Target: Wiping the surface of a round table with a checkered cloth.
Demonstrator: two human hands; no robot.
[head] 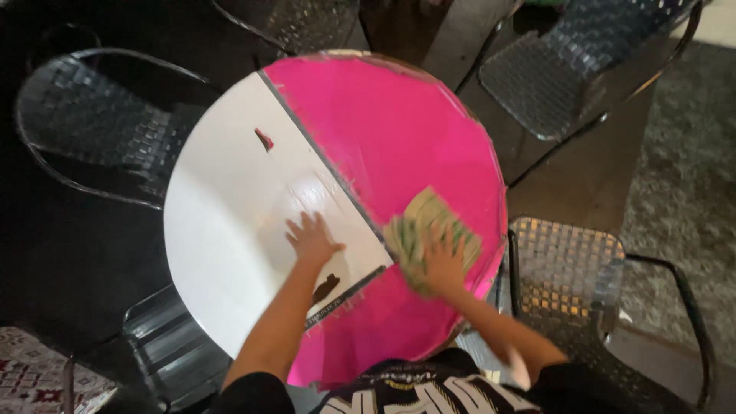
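A round table fills the middle of the head view, white on its left part and bright pink on its right part. My left hand lies flat, fingers spread, on the white part close to the line where the colours meet. My right hand presses a green and beige cloth onto the pink part near the table's right edge. A small red mark and a dark mark show on the white surface.
Woven metal chairs stand around the table: one at the left, one at the upper right, one at the right, one at the top. A patterned rug lies at the lower left.
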